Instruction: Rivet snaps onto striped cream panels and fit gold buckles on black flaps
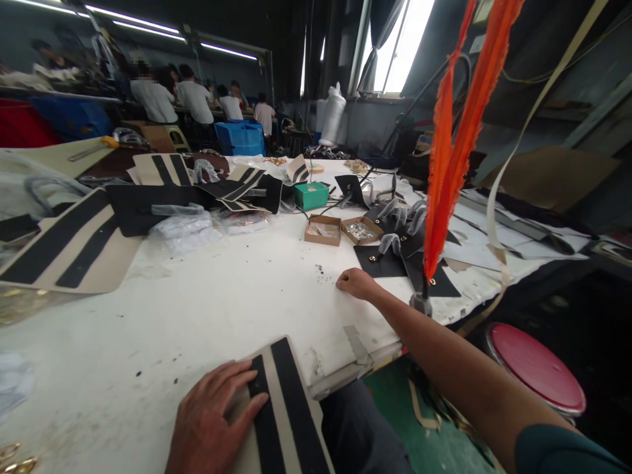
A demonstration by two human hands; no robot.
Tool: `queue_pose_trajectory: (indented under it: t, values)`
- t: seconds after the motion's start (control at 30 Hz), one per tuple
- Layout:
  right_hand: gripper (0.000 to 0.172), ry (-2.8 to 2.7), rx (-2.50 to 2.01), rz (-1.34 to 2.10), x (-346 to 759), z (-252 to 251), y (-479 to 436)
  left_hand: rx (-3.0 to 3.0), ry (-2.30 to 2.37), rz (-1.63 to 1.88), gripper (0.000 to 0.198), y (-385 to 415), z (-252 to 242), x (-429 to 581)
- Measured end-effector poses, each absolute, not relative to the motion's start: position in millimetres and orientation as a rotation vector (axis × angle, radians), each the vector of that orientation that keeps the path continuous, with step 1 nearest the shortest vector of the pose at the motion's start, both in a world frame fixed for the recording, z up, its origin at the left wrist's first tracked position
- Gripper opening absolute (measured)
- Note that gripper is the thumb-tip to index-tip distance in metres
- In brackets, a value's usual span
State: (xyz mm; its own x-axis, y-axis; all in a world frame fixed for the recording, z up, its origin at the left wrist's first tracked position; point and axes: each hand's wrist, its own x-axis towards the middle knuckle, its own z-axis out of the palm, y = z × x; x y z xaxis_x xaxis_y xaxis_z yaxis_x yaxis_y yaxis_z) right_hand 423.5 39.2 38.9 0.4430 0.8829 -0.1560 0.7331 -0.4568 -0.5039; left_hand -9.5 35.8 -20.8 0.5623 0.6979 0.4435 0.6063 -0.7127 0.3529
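Note:
My left hand (214, 411) lies flat on a beige panel with black stripes (289, 401) at the table's near edge, its thumb apart from the fingers. Stretched forward over the table, my right hand (356, 284) has its fingers pinched together at the white surface. Whatever is between the fingertips is too small to make out. Just left of them are scattered tiny metal pieces (323, 280). Beyond that hand stand a small open box (322, 231) and a second box holding shiny small parts (362, 230). Black flaps with gold-coloured fittings (378, 261) lie to its right.
More striped panels (93, 243) and plastic-wrapped handles (182, 227) cover the left side. A green box (311, 195) stands farther back. Orange strips (447, 145) hang at the right, above a red stool (536, 368). Several people sit in the background.

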Motion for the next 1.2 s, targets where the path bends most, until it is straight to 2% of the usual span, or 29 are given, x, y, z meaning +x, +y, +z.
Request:
queue_pose_trajectory:
  t: [0.37,0.5,0.63,0.9,1.2]
  values:
    - [0.010,-1.392,-2.366,0.413,415.3,38.2,31.2,2.653,1.097,0.883,0.039,36.8,-25.1,-10.6]
    - [0.016,-1.422,-2.343,0.445,426.3,40.1,35.2,2.671,1.063,0.919,0.038,38.3,-27.3,-11.7]
    - [0.014,-1.381,-2.317,0.396,448.0,45.5,55.4,2.709,1.030,0.942,0.037,40.1,-29.3,-13.5]
    - [0.029,-1.251,-2.376,0.281,473.5,35.4,125.1,2.771,0.940,1.024,0.037,41.6,-24.6,-13.9]
    - [0.023,-1.258,-2.437,0.234,482.3,25.2,136.6,2.762,0.988,0.983,0.038,38.5,-25.3,-13.5]
